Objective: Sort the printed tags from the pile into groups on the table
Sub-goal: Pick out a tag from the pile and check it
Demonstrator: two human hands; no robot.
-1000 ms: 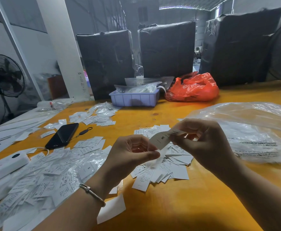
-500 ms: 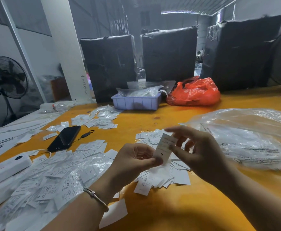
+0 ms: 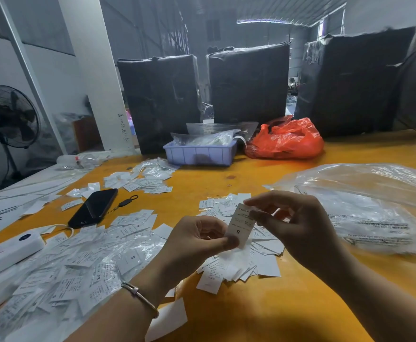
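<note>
Tag (image 3: 239, 228) pinched between both hands, above pile (image 3: 246, 257)

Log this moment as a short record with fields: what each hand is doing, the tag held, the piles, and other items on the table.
left hand: pinches the lower end of the held tag
right hand: pinches the upper end of the same tag
held tag: white, printed "S", lifted above the near pile
near pile: tags under the hands
left pile: large loose spread, some tags in clear sleeves
far pile: small group near the lavender tray
other items: black phone, red bag, clear plastic bag
surface: orange table
</note>
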